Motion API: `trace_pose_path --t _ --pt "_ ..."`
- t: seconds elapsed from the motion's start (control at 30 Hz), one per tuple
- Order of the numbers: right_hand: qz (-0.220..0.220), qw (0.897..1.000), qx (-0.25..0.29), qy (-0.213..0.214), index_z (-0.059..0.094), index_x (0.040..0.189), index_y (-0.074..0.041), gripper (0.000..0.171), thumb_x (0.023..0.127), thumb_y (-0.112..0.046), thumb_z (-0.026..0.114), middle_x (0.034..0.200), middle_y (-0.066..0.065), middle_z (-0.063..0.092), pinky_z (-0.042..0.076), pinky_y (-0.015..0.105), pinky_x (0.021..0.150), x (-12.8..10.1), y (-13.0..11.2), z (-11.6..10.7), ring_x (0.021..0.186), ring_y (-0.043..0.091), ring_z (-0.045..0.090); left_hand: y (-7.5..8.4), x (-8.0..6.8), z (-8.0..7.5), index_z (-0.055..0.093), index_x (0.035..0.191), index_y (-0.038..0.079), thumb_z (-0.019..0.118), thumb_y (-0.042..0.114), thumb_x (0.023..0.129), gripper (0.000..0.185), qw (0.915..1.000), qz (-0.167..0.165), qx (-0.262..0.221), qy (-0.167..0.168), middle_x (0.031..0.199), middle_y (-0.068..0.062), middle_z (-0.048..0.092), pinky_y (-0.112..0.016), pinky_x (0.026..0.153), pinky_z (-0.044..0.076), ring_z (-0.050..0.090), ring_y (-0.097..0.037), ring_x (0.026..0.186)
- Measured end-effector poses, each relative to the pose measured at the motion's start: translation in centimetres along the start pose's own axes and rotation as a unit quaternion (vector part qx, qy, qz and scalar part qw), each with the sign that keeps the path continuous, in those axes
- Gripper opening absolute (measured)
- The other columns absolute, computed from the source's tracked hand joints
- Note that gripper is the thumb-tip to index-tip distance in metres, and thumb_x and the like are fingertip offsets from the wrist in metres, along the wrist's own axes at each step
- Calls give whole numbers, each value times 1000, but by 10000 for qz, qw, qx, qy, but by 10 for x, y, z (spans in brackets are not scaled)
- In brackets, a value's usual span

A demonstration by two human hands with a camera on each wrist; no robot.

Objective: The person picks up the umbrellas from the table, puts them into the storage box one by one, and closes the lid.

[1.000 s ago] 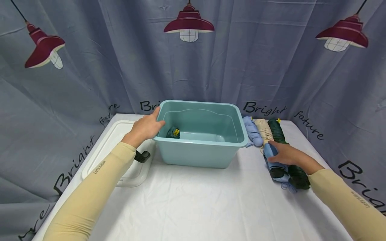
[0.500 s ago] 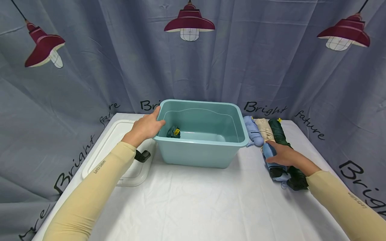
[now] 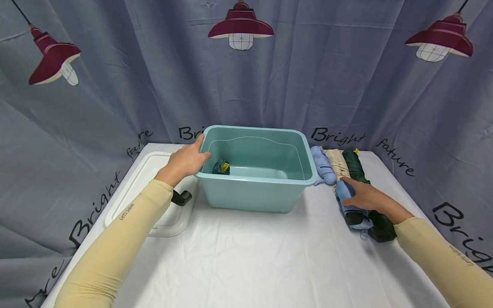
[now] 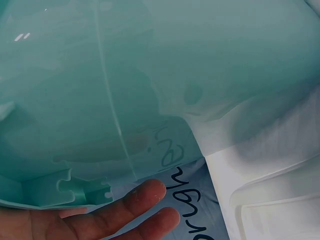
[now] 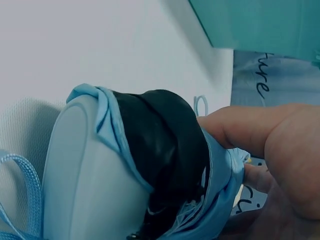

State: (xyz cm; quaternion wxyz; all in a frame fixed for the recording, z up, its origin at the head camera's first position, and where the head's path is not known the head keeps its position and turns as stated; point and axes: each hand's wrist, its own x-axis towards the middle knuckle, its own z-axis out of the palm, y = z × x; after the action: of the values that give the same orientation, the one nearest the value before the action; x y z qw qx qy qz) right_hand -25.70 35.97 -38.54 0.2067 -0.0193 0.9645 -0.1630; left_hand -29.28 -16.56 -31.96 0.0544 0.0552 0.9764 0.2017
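While the light-blue bundle [image 3: 344, 189] is gripped by the right hand [image 3: 366, 196] at frame right, its black band [image 5: 160, 130] is best kept snug tbh | nearby blue cord [image 5: 35, 200] should be kept clear of the dark bundle [image 3: 382, 229] | bin [image 3: 250, 194], frame centre, is held at its left edge by the left hand [image 3: 185, 161]

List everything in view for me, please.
Bin: one, teal, centre.
Small bundle: one, dark green and yellow, inside bin.
Lid: one, white, left of bin.
Blue bundles: two, light blue, right of bin.
Beige bundle: one, beige, right of bin.
Green bundles: at least one, dark green, rightmost.
Table: one, covered white, underneath.
Curtain: one, bluish grey, lettered, behind.
Printed lamps: three, dark red, on curtain.
Wrist device: one, black, above lid.
Sleeves: two, yellowish, either side.
Left hand: one, on bin rim.
Right hand: one, gripping nearer blue bundle.
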Motion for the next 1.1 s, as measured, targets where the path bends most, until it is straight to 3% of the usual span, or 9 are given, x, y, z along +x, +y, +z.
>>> trace_pose_path --t 0.23,0.33,0.7,0.9,1.1 --pt "-237 9996 97 92 13 160 -1 95 91 -32 71 154 41 22 41 66 96 -6 -5 -5 120 49 42 0 1 0 1 164 22 38 44 99 78 10000 21 -21 27 147 -22 51 -56 87 47 61 -39 114" --pt "-383 9990 93 199 15 159 0 94 91 -31 72 154 41 22 36 71 101 -10 -9 -8 129 54 38 0 2 -1 0 164 23 38 45 100 78 10000 15 9 9 145 -23 53 -55 85 47 63 -38 109" --pt "-684 9965 73 468 17 159 0 95 90 -34 72 154 41 25 35 73 101 -19 -29 -26 135 59 34 -1 1 1 -1 164 23 38 45 100 78 10000 -15 -16 2 142 -23 55 -54 84 47 63 -38 105" --pt "-789 9951 6 590 15 160 -2 94 92 -34 70 154 40 27 38 71 99 -22 -40 -41 133 56 38 -2 1 1 0 164 23 38 45 100 78 10000 21 -50 9 145 -23 53 -55 86 47 62 -39 111" --pt "-903 9924 -132 823 16 161 -3 93 92 -31 71 142 35 46 47 59 87 -26 -55 -57 112 43 51 -2 1 0 -1 164 24 37 45 100 78 10000 -1 -70 -5 141 -22 56 -52 82 47 63 -36 102"
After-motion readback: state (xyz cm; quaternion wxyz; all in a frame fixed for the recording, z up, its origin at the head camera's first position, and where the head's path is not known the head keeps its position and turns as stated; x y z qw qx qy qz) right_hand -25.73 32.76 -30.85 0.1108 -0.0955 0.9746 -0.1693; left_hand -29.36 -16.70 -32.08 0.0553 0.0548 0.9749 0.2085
